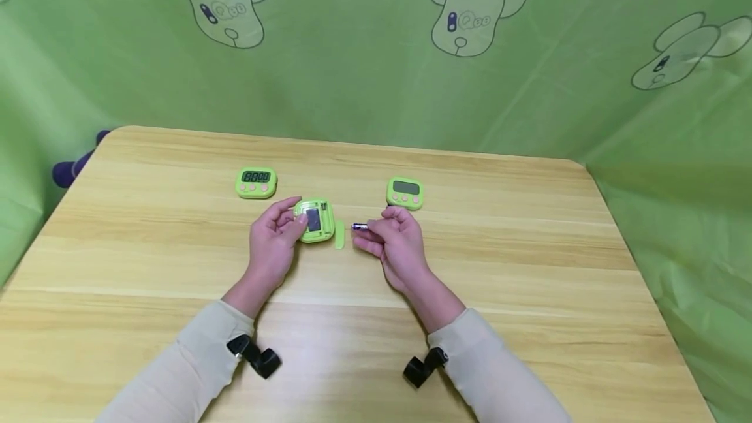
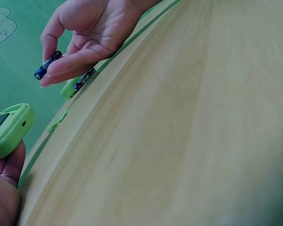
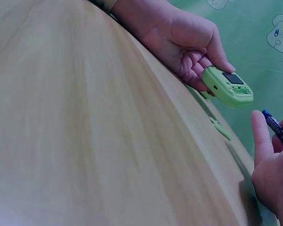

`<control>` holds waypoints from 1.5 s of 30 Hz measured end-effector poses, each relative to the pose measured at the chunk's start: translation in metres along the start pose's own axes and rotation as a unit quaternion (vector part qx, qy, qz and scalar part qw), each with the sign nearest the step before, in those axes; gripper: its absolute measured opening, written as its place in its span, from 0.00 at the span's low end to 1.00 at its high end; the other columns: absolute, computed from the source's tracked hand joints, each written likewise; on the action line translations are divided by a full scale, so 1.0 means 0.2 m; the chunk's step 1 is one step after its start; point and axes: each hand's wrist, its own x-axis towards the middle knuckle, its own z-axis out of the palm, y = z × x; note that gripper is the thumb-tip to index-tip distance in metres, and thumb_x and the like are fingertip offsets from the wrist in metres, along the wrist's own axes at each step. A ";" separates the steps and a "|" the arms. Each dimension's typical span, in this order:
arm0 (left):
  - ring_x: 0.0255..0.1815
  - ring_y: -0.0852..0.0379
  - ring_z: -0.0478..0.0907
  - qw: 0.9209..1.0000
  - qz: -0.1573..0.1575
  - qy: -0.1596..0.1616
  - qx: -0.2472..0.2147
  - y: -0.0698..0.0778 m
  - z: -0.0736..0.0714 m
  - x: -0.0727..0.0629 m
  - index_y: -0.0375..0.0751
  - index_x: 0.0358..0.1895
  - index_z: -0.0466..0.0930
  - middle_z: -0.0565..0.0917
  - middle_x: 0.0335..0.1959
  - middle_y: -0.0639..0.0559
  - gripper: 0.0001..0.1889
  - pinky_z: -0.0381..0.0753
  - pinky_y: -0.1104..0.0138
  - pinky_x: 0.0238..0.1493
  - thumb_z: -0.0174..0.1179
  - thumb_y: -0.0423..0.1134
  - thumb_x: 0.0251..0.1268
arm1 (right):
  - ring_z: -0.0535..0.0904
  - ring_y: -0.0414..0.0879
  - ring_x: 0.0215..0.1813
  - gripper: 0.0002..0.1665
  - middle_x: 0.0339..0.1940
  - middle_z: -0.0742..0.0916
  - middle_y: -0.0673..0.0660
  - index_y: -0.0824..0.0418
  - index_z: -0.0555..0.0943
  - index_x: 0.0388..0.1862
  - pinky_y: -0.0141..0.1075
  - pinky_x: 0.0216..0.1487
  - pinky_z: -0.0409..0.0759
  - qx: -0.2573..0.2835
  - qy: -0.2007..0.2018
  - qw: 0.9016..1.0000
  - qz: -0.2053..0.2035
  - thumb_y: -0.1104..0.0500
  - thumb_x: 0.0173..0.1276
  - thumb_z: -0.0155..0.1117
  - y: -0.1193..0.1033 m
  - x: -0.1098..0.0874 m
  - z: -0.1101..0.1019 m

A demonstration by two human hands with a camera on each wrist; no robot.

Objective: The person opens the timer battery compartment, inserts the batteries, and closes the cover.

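Note:
My left hand [image 1: 273,241] grips a green digital timer [image 1: 320,228] by its left side, thumb on its back. The timer's back faces up, showing a dark square and an uncovered battery compartment. Across from it, my right hand [image 1: 404,248] pinches a small dark blue battery [image 1: 360,226] between thumb and fingers, apart from the timer. A loose green battery cover [image 1: 339,235] lies on the table between the hands. In the left wrist view, a second battery [image 2: 84,80] lies beyond the right hand's fingers, beside another green timer.
Two more green timers lie face up farther back: the left timer [image 1: 256,183] shows digits, while the right timer [image 1: 405,193] has a blank screen. They stand on a wooden table [image 1: 376,358]. Green cloth [image 1: 352,70] with bear drawings hangs behind it.

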 end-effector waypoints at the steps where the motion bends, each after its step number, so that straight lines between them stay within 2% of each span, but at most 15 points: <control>1: 0.31 0.61 0.74 1.000 0.000 -0.001 0.001 0.00 0.00 0.00 0.28 0.59 0.77 0.82 0.38 0.40 0.18 0.77 0.75 0.32 0.60 0.22 0.66 | 0.87 0.58 0.40 0.16 0.32 0.80 0.61 0.63 0.65 0.45 0.48 0.43 0.85 -0.002 0.004 1.000 -0.002 0.76 0.66 0.56 0.00 0.00 0.00; 8: 0.30 0.62 0.74 1.000 0.004 -0.001 0.004 0.01 0.00 0.00 0.27 0.59 0.77 0.82 0.38 0.40 0.18 0.76 0.75 0.31 0.60 0.22 0.66 | 0.87 0.55 0.37 0.18 0.30 0.81 0.59 0.63 0.65 0.45 0.40 0.39 0.86 -0.003 0.020 1.000 -0.006 0.78 0.65 0.58 0.01 0.01 0.01; 12: 0.30 0.62 0.74 1.000 0.005 0.001 0.003 0.01 0.00 0.00 0.27 0.59 0.77 0.82 0.38 0.40 0.18 0.77 0.75 0.31 0.60 0.21 0.66 | 0.87 0.53 0.39 0.16 0.39 0.86 0.68 0.68 0.69 0.44 0.41 0.43 0.86 -0.009 0.014 1.000 -0.013 0.79 0.64 0.63 0.01 0.02 0.02; 15: 0.30 0.62 0.74 1.000 0.006 0.002 0.001 0.01 0.01 0.00 0.27 0.59 0.77 0.82 0.38 0.40 0.19 0.77 0.75 0.31 0.60 0.21 0.65 | 0.87 0.54 0.42 0.15 0.45 0.85 0.74 0.70 0.74 0.40 0.44 0.48 0.84 -0.030 0.011 0.999 -0.019 0.82 0.59 0.66 0.02 0.02 0.02; 17: 0.30 0.62 0.74 1.000 0.007 0.003 0.001 0.01 0.01 0.00 0.26 0.59 0.77 0.82 0.38 0.39 0.18 0.77 0.76 0.31 0.60 0.21 0.65 | 0.87 0.54 0.44 0.16 0.46 0.85 0.74 0.69 0.78 0.36 0.44 0.50 0.83 -0.052 0.013 0.998 -0.024 0.83 0.55 0.68 0.02 0.02 0.03; 20: 0.30 0.62 0.74 1.000 0.008 0.001 -0.001 0.01 0.01 0.01 0.26 0.59 0.77 0.82 0.38 0.39 0.19 0.77 0.76 0.31 0.60 0.21 0.65 | 0.87 0.53 0.43 0.15 0.42 0.86 0.72 0.68 0.80 0.35 0.44 0.48 0.84 -0.094 0.016 0.995 -0.040 0.82 0.53 0.71 0.03 0.02 0.03; 25: 0.30 0.62 0.74 1.000 0.009 -0.003 -0.002 0.01 0.01 0.01 0.26 0.59 0.77 0.81 0.38 0.37 0.19 0.77 0.76 0.31 0.60 0.21 0.66 | 0.87 0.50 0.32 0.08 0.32 0.88 0.67 0.70 0.81 0.34 0.42 0.38 0.86 -0.148 0.012 0.986 -0.079 0.74 0.59 0.73 0.04 0.02 0.03; 27: 0.30 0.62 0.73 1.000 0.010 -0.003 -0.001 0.01 0.01 0.01 0.26 0.59 0.77 0.81 0.38 0.36 0.18 0.76 0.76 0.31 0.60 0.21 0.66 | 0.87 0.50 0.31 0.07 0.32 0.88 0.66 0.72 0.83 0.34 0.42 0.37 0.87 -0.150 0.009 0.985 -0.089 0.73 0.59 0.73 0.04 0.02 0.03; 29: 0.30 0.62 0.73 1.000 0.011 -0.003 -0.002 0.01 0.01 0.01 0.26 0.59 0.77 0.81 0.38 0.36 0.18 0.76 0.76 0.31 0.61 0.22 0.66 | 0.87 0.50 0.34 0.08 0.35 0.88 0.66 0.73 0.85 0.36 0.42 0.40 0.86 -0.149 0.009 0.984 -0.097 0.75 0.57 0.74 0.04 0.02 0.02; 32: 0.30 0.62 0.74 1.000 0.010 -0.003 -0.004 0.01 0.01 0.01 0.26 0.59 0.77 0.81 0.38 0.37 0.19 0.77 0.75 0.31 0.60 0.21 0.65 | 0.87 0.51 0.41 0.13 0.41 0.88 0.67 0.75 0.85 0.41 0.42 0.46 0.85 -0.137 0.009 0.986 -0.096 0.78 0.56 0.72 0.03 0.02 0.02; 35: 0.30 0.61 0.75 1.000 0.008 -0.002 -0.005 0.00 0.01 0.01 0.26 0.59 0.77 0.82 0.37 0.39 0.19 0.77 0.75 0.32 0.60 0.21 0.65 | 0.87 0.51 0.42 0.16 0.43 0.87 0.68 0.77 0.83 0.48 0.42 0.47 0.84 -0.129 0.006 0.987 -0.094 0.78 0.59 0.69 0.03 0.02 0.03; 38: 0.31 0.61 0.75 1.000 0.005 -0.001 -0.005 0.00 0.01 0.01 0.26 0.59 0.77 0.82 0.37 0.40 0.19 0.78 0.75 0.32 0.60 0.21 0.65 | 0.87 0.51 0.38 0.15 0.37 0.87 0.67 0.80 0.79 0.49 0.43 0.44 0.85 -0.115 0.008 0.989 -0.091 0.76 0.63 0.67 0.03 0.01 0.04; 41: 0.31 0.61 0.74 1.000 0.003 0.000 -0.004 0.00 0.01 0.01 0.26 0.59 0.77 0.82 0.37 0.41 0.19 0.77 0.75 0.32 0.60 0.21 0.65 | 0.88 0.52 0.35 0.12 0.27 0.85 0.63 0.78 0.76 0.44 0.44 0.40 0.86 -0.095 0.018 0.992 -0.086 0.76 0.63 0.67 0.03 0.01 0.04; 45: 0.30 0.61 0.75 1.000 0.003 0.000 -0.006 0.00 0.01 0.00 0.27 0.59 0.77 0.82 0.37 0.40 0.19 0.78 0.74 0.32 0.60 0.20 0.64 | 0.88 0.54 0.31 0.13 0.24 0.84 0.62 0.74 0.72 0.42 0.45 0.35 0.86 -0.072 0.021 0.995 -0.069 0.77 0.62 0.66 0.04 0.01 0.04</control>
